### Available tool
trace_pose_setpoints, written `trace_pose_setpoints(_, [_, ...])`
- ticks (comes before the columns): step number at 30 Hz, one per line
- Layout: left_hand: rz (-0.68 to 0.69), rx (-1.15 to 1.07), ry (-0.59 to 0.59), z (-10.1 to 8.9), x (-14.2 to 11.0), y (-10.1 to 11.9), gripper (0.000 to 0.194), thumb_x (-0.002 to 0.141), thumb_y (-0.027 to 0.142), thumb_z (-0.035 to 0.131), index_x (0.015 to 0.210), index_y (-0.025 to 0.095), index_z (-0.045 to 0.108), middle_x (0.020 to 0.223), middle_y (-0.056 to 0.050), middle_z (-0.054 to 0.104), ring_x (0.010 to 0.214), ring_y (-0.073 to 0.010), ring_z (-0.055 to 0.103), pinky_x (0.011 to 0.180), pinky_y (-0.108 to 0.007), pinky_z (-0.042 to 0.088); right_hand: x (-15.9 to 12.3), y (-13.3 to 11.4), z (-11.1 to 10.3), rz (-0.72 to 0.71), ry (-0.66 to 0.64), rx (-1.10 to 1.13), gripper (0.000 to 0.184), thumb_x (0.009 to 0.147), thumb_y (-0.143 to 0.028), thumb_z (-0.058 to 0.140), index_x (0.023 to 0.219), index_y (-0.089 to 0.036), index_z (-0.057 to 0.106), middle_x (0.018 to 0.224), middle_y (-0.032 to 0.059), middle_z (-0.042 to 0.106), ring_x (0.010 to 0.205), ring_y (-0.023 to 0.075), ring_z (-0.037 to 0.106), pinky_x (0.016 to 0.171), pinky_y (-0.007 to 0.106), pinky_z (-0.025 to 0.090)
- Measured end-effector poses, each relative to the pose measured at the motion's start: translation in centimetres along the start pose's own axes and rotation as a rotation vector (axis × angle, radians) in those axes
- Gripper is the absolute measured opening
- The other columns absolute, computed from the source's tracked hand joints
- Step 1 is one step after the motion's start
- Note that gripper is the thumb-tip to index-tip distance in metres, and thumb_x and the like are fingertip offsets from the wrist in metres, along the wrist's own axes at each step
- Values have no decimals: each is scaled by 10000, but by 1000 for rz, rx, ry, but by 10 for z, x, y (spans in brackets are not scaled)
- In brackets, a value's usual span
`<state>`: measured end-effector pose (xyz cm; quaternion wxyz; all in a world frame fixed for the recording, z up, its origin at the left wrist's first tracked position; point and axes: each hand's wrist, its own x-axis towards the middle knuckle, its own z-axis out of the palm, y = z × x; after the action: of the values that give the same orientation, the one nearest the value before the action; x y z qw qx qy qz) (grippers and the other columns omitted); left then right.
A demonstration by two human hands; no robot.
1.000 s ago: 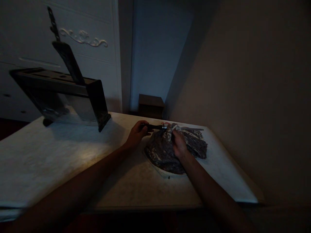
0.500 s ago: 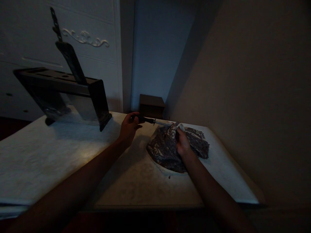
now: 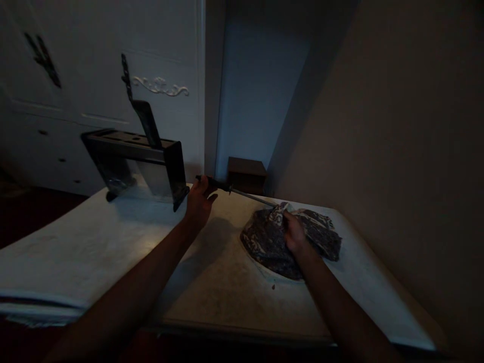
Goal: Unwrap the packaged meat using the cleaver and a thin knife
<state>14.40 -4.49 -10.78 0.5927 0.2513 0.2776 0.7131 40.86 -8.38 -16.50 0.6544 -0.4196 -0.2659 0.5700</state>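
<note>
The scene is dim. My left hand (image 3: 199,200) is closed round the dark handle of a slim metal rod or blade (image 3: 249,196), which slants down to the right with its tip in a fold of a dark patterned cloth (image 3: 272,239). My right hand (image 3: 294,233) pinches that fold of cloth around the tip. The cloth lies bunched on a pale table (image 3: 113,247). A black knife block (image 3: 139,164) stands tilted at the back left of the table, with one black handle (image 3: 145,117) sticking up out of it, just left of my left hand.
A white cupboard with carved trim (image 3: 159,85) and a bluish door (image 3: 260,91) stand behind the table. A small dark box (image 3: 247,173) sits by the wall. A plain wall (image 3: 397,151) runs close along the right.
My left hand has drawn the tool back to the left and upward, out through the cloth fold held by my right hand. The view has shifted left.
</note>
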Motion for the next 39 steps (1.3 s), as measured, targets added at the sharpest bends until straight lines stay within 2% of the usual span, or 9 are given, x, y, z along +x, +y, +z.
trace_pose_setpoints(3, [28,-72,-44,-3,0,2,330,701,436,803,813,220,579,786,37,662,730,-131,644,676,-265,486,-4,4,4,70,-31,-3,94,690,-284,716,707,-205,668,694,36,752,838,261,740,796,378,608])
trace_pose_setpoints(6, [18,-98,-133,-6,-1,4,341,747,465,765,915,225,589,915,-9,714,857,-167,693,789,-318,527,-8,5,7,37,-103,-15,113,672,-284,745,711,-206,673,725,43,760,897,275,735,835,392,599])
trace_pose_setpoints(11, [58,-60,-137,-6,-5,3,431,726,372,811,1044,221,561,926,-36,743,876,-187,721,887,-379,536,-14,1,13,51,-170,6,207,601,-264,806,761,-199,692,775,54,769,968,294,718,889,409,576])
trace_pose_setpoints(15, [86,-41,-180,-11,-9,7,445,667,390,850,966,209,574,924,-37,753,884,-198,726,902,-388,548,-17,0,18,85,-121,12,310,499,-279,868,734,-195,684,760,56,764,954,308,715,873,415,577])
trace_pose_setpoints(19, [87,1,-173,-20,-18,27,390,684,382,842,931,219,589,946,-39,753,914,-199,722,878,-372,569,-16,3,17,56,-130,-49,339,515,-358,863,758,-201,686,766,55,760,922,305,716,832,415,581])
trace_pose_setpoints(23, [134,51,-113,-24,-28,71,342,715,355,820,931,202,604,953,-60,747,914,-201,721,853,-363,581,-11,6,13,41,-87,-73,362,497,-374,858,774,-211,692,798,43,761,872,297,717,785,405,584])
trace_pose_setpoints(32, [279,203,-9,-16,-37,211,190,817,329,727,896,187,629,967,-59,731,858,-169,715,737,-287,587,-9,4,12,-35,-94,-209,404,472,-410,827,795,-201,705,853,19,737,799,210,682,669,285,539])
trace_pose_setpoints(35, [364,272,11,-9,-38,248,167,840,328,698,876,180,628,962,-72,727,830,-170,715,710,-279,583,-7,3,8,-50,-29,-243,438,469,-474,817,798,-204,712,783,-5,711,715,162,650,601,237,507])
trace_pose_setpoints(39, [479,383,63,4,-40,289,166,854,329,677,856,179,607,929,-72,719,790,-172,707,703,-294,575,-6,4,7,-20,-42,-226,452,440,-495,821,769,-212,694,671,-21,663,609,144,607,528,227,479])
